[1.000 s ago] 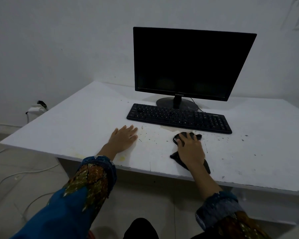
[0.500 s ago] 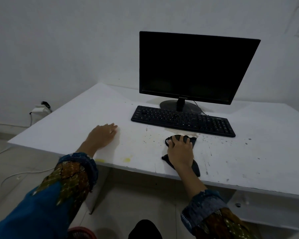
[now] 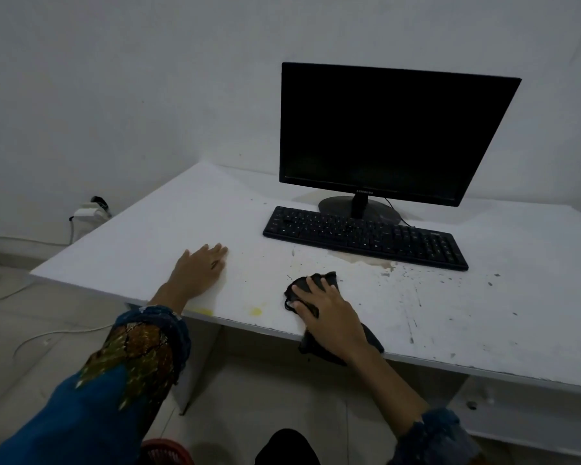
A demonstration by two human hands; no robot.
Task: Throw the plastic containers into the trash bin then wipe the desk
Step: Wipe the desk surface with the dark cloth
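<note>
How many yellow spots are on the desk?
2, both at the front of the desk: one yellow spot left of the cloth under the right hand, one yellow smear by the wrist of the left hand. Others may hide under the cloth.

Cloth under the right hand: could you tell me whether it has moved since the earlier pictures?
Yes. The cloth has slid left along the keyboard, from below its middle towards its left end.

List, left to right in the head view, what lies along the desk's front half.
Left hand flat on the desk → yellow stain → black cloth pressed under the right hand.
</note>
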